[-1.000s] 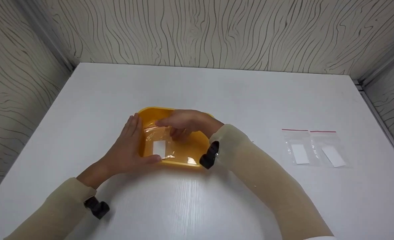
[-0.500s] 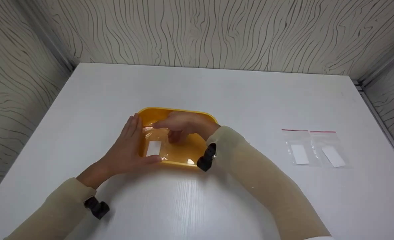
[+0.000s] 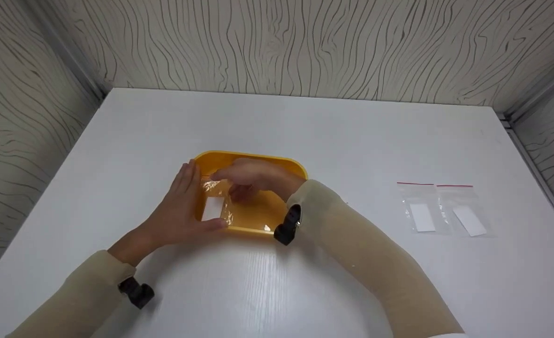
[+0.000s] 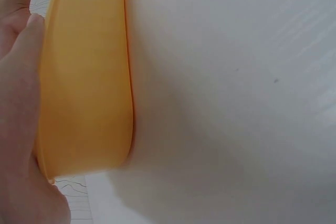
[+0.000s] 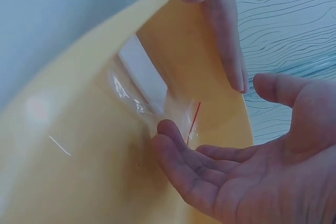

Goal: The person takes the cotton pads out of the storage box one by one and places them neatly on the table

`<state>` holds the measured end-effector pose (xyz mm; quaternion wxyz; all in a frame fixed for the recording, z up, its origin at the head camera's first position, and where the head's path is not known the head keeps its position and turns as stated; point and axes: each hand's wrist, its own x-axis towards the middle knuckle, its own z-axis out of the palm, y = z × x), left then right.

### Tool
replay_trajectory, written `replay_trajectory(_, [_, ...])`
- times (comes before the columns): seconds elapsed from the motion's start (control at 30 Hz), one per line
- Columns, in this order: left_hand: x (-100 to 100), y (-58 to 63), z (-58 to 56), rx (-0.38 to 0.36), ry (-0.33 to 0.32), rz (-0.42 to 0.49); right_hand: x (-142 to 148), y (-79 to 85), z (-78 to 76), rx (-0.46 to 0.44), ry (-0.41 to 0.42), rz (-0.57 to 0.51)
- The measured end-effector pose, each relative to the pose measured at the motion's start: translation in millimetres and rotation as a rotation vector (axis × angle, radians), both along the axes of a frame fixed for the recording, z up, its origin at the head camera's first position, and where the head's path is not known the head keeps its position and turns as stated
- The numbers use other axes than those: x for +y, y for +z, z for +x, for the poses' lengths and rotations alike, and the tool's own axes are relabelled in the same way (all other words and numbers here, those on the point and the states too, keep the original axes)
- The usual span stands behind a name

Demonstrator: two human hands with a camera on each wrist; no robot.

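A yellow rectangular bin (image 3: 253,230) stands on the white table. My left hand (image 3: 173,211) rests against its left end in the head view, fingers straight along the end rim and thumb over the front rim. My right hand (image 3: 253,177) reaches inside the bin. In the right wrist view its fingers (image 5: 181,169) are loosely bent and touch or nearly touch a clear zip bag (image 5: 131,90), with the thumb apart. The bag, with a red seal line and a white card (image 3: 213,208) inside, lies at the bin's left end. The left thumb partly covers it.
Two more clear zip bags, a left one (image 3: 422,217) and a right one (image 3: 469,220), lie side by side on the table's right part. Both have red seals and white cards. A patterned wall (image 3: 277,47) rises behind the table (image 3: 305,122).
My right hand has shifted slightly left inside the bin. The bag with its white card has slid left toward the bin's end wall. My left hand stays in place.
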<state>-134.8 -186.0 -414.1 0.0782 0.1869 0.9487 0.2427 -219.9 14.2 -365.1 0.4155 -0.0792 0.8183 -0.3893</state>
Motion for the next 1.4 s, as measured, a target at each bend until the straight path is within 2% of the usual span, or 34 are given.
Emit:
replay_trajectory(0.17, [-0.1,0.7,0.1,0.003,-0.005,0.006,-1.8,-1.4,-2.3,-0.047,-0.038,-0.043])
replay_trajectory(0.27, [-0.1,0.6,0.1,0.002,-0.005,0.007,-2.2,-1.2,-2.3,-0.058,-0.029,-0.068])
replay_trajectory(0.5, [-1.2,-0.8,0.6,-0.001,-0.009,0.017,-3.2,-0.4,1.8,-0.005,0.008,-0.126])
replay_trajectory(0.63, [-1.5,-0.9,1.2,-0.004,-0.005,0.027,-4.9,-0.3,3.7,-0.015,-0.002,-0.178])
replay_trajectory(0.77, [-1.2,-0.8,0.9,0.005,-0.003,0.022,-6.0,2.0,5.1,-0.022,-0.02,-0.184])
replay_trajectory(0.93, [-0.8,-0.6,0.5,0.007,-0.009,0.017,-7.3,4.3,7.3,-0.026,-0.083,-0.159])
replay_trajectory(1.2, [-1.3,0.0,0.3,0.001,-0.016,0.032,-8.5,3.6,8.3,-0.035,-0.232,-0.225])
replay_trajectory(1.4, [-1.1,-0.1,-0.2,0.013,-0.015,0.019,-9.2,2.5,8.6,-0.014,-0.234,-0.236])
